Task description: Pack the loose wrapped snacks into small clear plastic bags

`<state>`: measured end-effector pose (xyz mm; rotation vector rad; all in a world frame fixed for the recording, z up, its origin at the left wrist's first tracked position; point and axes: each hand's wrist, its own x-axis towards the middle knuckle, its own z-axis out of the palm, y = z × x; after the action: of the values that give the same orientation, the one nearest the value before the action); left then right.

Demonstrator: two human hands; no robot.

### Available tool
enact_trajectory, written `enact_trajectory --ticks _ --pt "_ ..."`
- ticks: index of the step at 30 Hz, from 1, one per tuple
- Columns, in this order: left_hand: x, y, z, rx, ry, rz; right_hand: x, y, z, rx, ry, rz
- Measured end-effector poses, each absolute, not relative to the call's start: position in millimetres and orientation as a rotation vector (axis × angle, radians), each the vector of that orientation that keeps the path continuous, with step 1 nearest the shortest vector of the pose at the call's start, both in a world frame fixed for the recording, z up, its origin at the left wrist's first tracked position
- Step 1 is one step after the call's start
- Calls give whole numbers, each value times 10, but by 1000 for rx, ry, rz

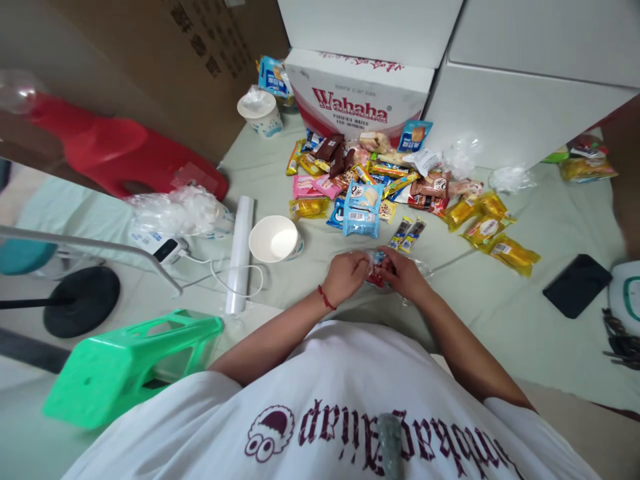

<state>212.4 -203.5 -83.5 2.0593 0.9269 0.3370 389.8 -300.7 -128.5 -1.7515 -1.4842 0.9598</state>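
Note:
Close in front of my body, my left hand [345, 275] has its fingers closed on the left side of a clear plastic bag [424, 267]. My right hand [406, 272] grips the same bag from the right, fingers bent over it. Between the hands shows a small red and blue snack packet [377, 270], partly covered by fingers; its kind is too small to tell. Just beyond lie two slim dark-and-yellow snack sticks [407, 233] and light blue snack packets [362, 208]. An open white paper cup [275, 239] stands left of my left hand.
A heap of wrapped snacks [370, 163] lies before a Wahaha carton [360, 100]. Yellow packets [490, 230] and a black phone-like slab [577, 285] are on the right. Leftward are a white roll [240, 257], a cable [215, 270], a green stool [130, 367] and a red jug [120, 150].

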Motion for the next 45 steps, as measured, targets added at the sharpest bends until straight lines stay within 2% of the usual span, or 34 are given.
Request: enact_trajectory --ticks 4,11,17,22,26,29,32,34,37,41,43,45 --pt "2124 -1991 -916 2254 964 276 3899 -2993 -1343 -1738 -1494 894" --pt "2007 -1935 -1277 1970 1214 586 3856 -2994 -1416 -1781 -1528 748" --pt "2037 -2028 -1345 2168 1239 380 3798 -2987 -1384 -1800 -1590 667" --pt "2145 -2192 -1345 2161 1279 472 3817 -3061 -1292 -1756 -1715 635" --pt "2164 -2229 -1297 2090 1243 533 3957 -3252 -1180 -2061 -1707 325" --pt "2173 -2257 -1226 2133 1220 579 4037 -3383 -1113 -2284 -1679 226" --pt "2221 -2329 -1149 2230 1174 616 4000 -3454 -1064 -2308 -1647 313" --pt "2279 -2390 -1116 2359 1113 615 3910 -3471 -1047 -2251 -1480 519" --pt "2388 -2476 -1109 2653 927 568 3742 -3470 -1053 -1919 -995 883" --pt "2482 -2575 -1141 2878 544 473 3642 -3494 -1094 -1262 -355 1150" --pt "2469 -2619 -1175 2831 411 410 3656 -3527 -1124 -1106 -209 1227" --pt "2409 -2641 -1220 2693 314 389 3668 -3560 -1159 -1133 -196 1240"
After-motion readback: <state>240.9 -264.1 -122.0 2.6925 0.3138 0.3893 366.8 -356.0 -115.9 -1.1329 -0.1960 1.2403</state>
